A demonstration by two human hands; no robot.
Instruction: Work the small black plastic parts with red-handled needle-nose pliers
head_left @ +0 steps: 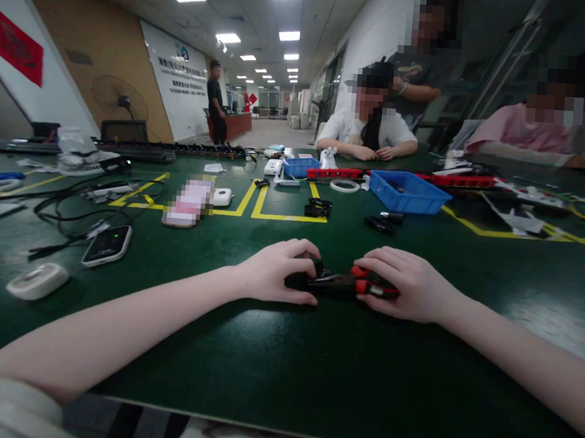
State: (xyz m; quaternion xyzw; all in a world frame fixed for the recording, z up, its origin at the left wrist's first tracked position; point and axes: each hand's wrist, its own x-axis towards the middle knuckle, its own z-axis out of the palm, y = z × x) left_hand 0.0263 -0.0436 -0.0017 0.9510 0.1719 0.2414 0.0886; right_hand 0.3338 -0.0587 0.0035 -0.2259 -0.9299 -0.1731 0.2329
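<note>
My left hand [279, 269] is curled over a small black part [298, 279] on the green table [282, 365], fingers pressed down on it. My right hand [404, 283] is wrapped round the red and black handles of a pair of pliers [362, 287]. The pliers' jaws point left toward the black part and meet it between my two hands. Both hands rest on the table near its middle.
A phone [106, 245] and a white round device [38, 280] lie at the left among black cables [68, 203]. Two blue bins [407, 191], black parts [379, 224] and yellow floor-tape lines sit beyond. Other people sit at the far side.
</note>
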